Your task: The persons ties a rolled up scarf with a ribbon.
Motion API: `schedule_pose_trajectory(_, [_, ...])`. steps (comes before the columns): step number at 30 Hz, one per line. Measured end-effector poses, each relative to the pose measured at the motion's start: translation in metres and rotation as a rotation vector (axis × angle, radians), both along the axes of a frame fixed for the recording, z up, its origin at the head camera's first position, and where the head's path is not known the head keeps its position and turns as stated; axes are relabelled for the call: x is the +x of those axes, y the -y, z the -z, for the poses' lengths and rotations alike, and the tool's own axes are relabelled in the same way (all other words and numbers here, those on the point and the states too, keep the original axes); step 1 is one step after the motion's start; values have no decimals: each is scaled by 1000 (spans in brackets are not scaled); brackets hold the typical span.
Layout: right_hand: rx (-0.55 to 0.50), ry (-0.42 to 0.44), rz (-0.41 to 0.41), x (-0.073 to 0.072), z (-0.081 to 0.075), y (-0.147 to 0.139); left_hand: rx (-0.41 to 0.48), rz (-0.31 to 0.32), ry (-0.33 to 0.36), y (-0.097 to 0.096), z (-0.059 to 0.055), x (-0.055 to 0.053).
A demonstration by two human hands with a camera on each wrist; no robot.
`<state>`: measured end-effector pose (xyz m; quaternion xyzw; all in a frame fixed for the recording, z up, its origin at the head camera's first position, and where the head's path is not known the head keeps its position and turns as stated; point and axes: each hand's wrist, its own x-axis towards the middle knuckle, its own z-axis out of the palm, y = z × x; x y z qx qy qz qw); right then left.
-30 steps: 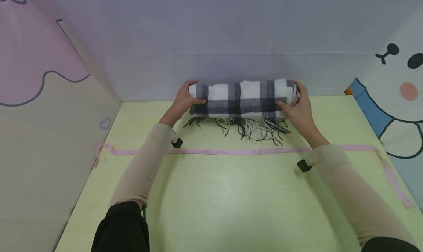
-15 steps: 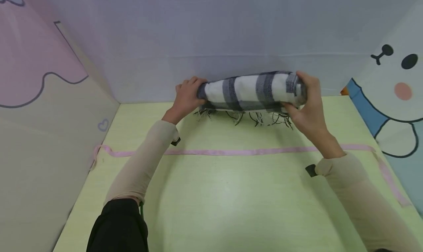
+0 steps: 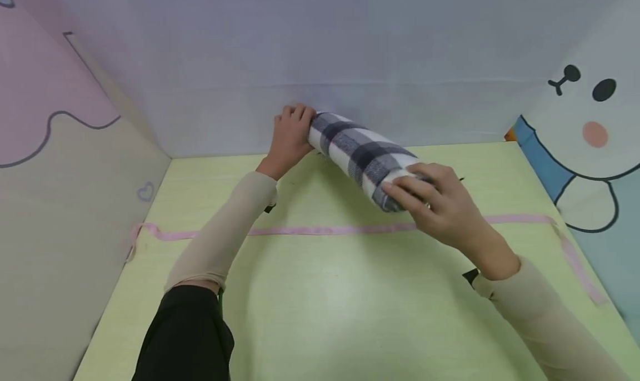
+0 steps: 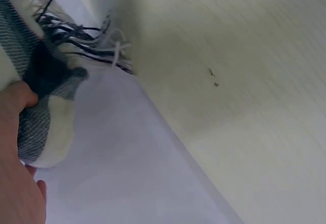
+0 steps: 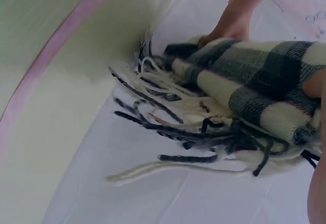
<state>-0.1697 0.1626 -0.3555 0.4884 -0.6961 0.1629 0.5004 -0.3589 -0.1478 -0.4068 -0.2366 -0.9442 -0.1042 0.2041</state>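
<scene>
A rolled-up plaid scarf (image 3: pixel 362 150) in white, grey and black is held between both hands, slanting from far left to near right above the table. My left hand (image 3: pixel 291 136) grips its far end; in the left wrist view the thumb presses on the cloth (image 4: pixel 43 81). At the near end, my right hand (image 3: pixel 442 203) grips the roll with fingers curled over the top. Loose fringe (image 5: pixel 173 112) of black and cream strands hangs from the roll in the right wrist view; the head view mostly hides it behind the roll.
A pale yellow-green table (image 3: pixel 320 292) lies below. Across it runs a pink ribbon (image 3: pixel 320 231), bending toward the front at the right. A grey-lilac backdrop (image 3: pixel 320 48) rises at the table's far edge, with cartoon-printed panels (image 3: pixel 595 134) at the sides.
The roll has been lifted off the table and turned, its right end swinging toward the front. The right hand has come nearer and over the end; the left hand has shifted slightly right.
</scene>
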Motion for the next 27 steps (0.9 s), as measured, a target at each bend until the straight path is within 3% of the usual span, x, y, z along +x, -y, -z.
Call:
schedule_pose_trajectory(5, [224,-148,22,16,1,8,-87,44,-99,-7,7,1])
schedule_pose_trajectory(11, [396,-261,-22,36,11,26,-192,144,-213,-15,21,5])
schedule_pose_trajectory(15, [514,-248,-48,48,24,33,-244,172,-255,-20,30,8])
schedule_pose_trajectory(20, [635,-191,-81,58,41,38,-351,214,-241,-21,41,12])
schedule_pose_trajectory(27, [692,-127,-96,67,66,45,-470,305,-227,-19,57,20])
